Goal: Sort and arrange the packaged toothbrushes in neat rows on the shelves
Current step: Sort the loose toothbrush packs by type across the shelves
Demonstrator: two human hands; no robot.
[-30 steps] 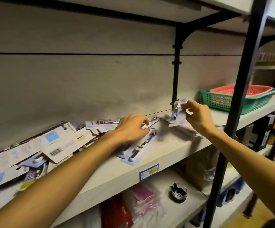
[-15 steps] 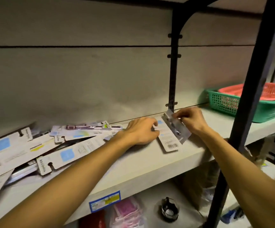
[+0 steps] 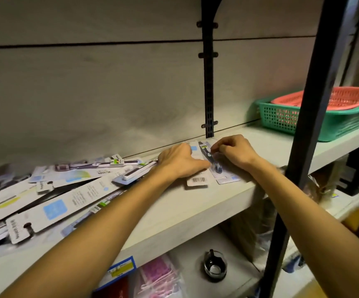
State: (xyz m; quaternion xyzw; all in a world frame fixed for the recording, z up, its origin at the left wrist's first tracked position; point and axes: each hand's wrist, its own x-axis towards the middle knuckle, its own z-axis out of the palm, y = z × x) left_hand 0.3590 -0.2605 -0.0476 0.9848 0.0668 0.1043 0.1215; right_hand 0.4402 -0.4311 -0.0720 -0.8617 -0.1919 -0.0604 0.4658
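Two packaged toothbrushes lie side by side at the centre of the frame on the shelf (image 3: 174,203), near its front edge. The left one, the barcode-up pack (image 3: 197,177), shows its card back; the blister-up pack (image 3: 215,166) just right of it shows a dark brush under clear plastic. The left hand (image 3: 179,161) rests over the barcode-up pack with fingers bent down onto the card, pressing rather than wrapping it. The right hand (image 3: 233,150) has its fingers curled at the blister-up pack's upper edge, seemingly pinching it.

These packs look light, thin and stiff along their length; the card backs probably slide easily on the smooth shelf. The best hold is likely a pinch on the flat card edge, not the blister, which could dent.

At lower left lies a loose pile of packs (image 3: 51,203), overlapping at mixed angles; perhaps eight or more, no exact count possible. At right, two nested baskets: a red basket (image 3: 346,98) inside a green basket (image 3: 281,117).
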